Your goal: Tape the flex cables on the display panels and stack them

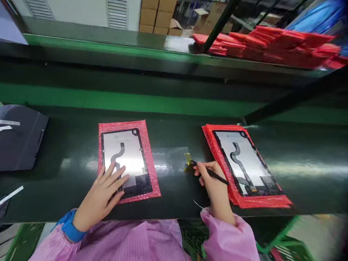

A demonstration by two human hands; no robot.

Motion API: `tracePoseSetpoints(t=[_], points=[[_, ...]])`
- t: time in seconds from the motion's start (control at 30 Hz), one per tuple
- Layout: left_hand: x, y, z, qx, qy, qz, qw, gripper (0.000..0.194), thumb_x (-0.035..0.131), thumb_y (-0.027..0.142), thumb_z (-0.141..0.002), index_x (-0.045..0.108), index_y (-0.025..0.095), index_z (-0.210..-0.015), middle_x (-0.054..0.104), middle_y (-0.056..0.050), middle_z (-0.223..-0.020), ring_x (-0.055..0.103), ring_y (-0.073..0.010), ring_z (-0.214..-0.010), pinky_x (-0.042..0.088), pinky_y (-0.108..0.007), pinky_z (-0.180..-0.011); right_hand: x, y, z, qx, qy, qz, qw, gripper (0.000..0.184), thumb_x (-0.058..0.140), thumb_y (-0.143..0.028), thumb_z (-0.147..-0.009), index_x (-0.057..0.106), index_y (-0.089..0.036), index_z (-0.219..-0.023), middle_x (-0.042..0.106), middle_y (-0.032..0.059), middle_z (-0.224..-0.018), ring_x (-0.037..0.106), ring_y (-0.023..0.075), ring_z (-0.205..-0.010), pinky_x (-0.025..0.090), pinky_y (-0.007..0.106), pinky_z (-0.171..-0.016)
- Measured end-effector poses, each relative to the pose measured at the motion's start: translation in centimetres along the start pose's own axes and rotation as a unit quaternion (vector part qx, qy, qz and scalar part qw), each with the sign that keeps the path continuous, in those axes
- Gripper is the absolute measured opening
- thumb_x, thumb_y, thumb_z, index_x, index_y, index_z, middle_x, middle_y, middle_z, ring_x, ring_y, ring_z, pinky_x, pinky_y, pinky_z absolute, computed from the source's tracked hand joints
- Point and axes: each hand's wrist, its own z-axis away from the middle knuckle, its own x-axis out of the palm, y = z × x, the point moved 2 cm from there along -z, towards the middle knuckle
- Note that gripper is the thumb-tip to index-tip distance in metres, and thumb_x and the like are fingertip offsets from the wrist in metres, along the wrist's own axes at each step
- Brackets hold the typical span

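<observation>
My left hand (106, 190) rests with spread fingers on the lower part of a tablet screen panel (127, 145), silver-backed with a dark rim and a grey flex cable (118, 156). That panel lies on a pink bubble-wrap sleeve (150, 163). In my right hand (213, 181) are black tweezers (214, 175), their tip at amber tape (187, 161) on the right end of a clear plastic sheet (170, 161). Right of this hand, a second screen panel (244, 159) lies face down on stacked red bubble-wrap sleeves (261, 202); its cable is fully visible.
A dark, flat case (20, 137) with white strips stands at the left. Red sleeves (266, 45) are piled on the raised shelf, beside a black post (220, 25). A slanting black bar (296, 92) reaches the bench (73, 145) at right. Green crates (293, 246) sit below its front edge.
</observation>
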Motion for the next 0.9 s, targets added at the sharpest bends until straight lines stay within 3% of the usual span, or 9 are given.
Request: tracePoseSetpoints(t=[0.2, 0.47, 0.63, 0.73, 0.83, 0.9], points=[[1.4, 0.3, -0.1, 0.021, 0.003, -0.035, 0.999, 0.057, 0.054, 0.037, -0.103, 0.044, 0.030, -0.158, 0.042, -0.004, -0.166, 0.018, -0.0449, -0.159, 0.036, -0.073, -0.116, -0.5, 0.0, -0.2, 0.017, -0.009, 0.010, 1.000, 0.052, 0.080, -0.069, -0.074, 0.057, -0.022, -0.077, 0.064, -0.0020, -0.063, 0.048, 0.0076, -0.038, 0.035, 0.022, -0.036], [1.5, 0.1, 0.0, 0.012, 0.005, -0.026, 1.000, 0.056, 0.055, 0.035, -0.103, 0.044, 0.031, -0.158, 0.043, -0.003, -0.166, 0.023, -0.0436, -0.158, 0.033, -0.073, -0.118, 0.0, -0.1, -0.4, 0.042, 0.004, -0.044, 0.998, 0.058, 0.085, -0.071, -0.064, 0.054, -0.022, -0.072, 0.067, 0.0005, -0.060, 0.046, 0.0083, -0.037, 0.030, 0.021, -0.033], [1.6, 0.1, -0.1, 0.003, -0.002, 0.022, 1.000, 0.056, 0.060, 0.034, -0.101, 0.048, 0.031, -0.156, 0.045, -0.005, -0.165, 0.021, -0.0440, -0.159, 0.029, -0.075, -0.119, 0.0, -0.6, 0.2, 0.022, -0.004, -0.058, 0.998, 0.053, 0.084, -0.066, -0.069, 0.054, -0.022, -0.069, 0.069, 0.0022, -0.060, 0.054, 0.0108, -0.044, 0.031, 0.020, -0.037], [1.3, -0.1, 0.0, -0.014, 0.001, 0.104, 0.995, 0.057, 0.062, 0.034, -0.100, 0.049, 0.032, -0.155, 0.048, -0.007, -0.163, 0.022, -0.0433, -0.159, 0.024, -0.077, -0.120, 0.4, -1.1, 1.3, 0.002, -0.012, -0.068, 0.998, 0.049, 0.084, -0.062, -0.074, 0.055, -0.022, -0.070, 0.069, 0.0018, -0.061, 0.052, 0.0097, -0.043, 0.034, 0.020, -0.038], [0.6, -1.0, 1.0, -0.061, 0.050, 0.293, 0.953, 0.051, 0.062, 0.036, -0.101, 0.054, 0.031, -0.151, 0.053, -0.010, -0.159, 0.036, -0.0375, -0.155, 0.029, -0.067, -0.125, 1.6, -1.6, 3.1, -0.005, -0.033, -0.096, 0.995, 0.047, 0.084, -0.058, -0.076, 0.056, -0.021, -0.069, 0.069, 0.0017, -0.061, 0.047, 0.0078, -0.040, 0.034, 0.020, -0.039], [-0.1, -2.4, 2.3, -0.133, 0.136, 0.450, 0.873, 0.043, 0.061, 0.041, -0.102, 0.064, 0.026, -0.142, 0.063, -0.014, -0.148, 0.056, -0.0326, -0.143, 0.043, -0.053, -0.121, 2.6, -1.9, 4.6, 0.007, -0.050, -0.115, 0.992, 0.046, 0.085, -0.056, -0.076, 0.057, -0.020, -0.069, 0.070, 0.0026, -0.063, 0.049, 0.0085, -0.042, 0.035, 0.020, -0.039]])
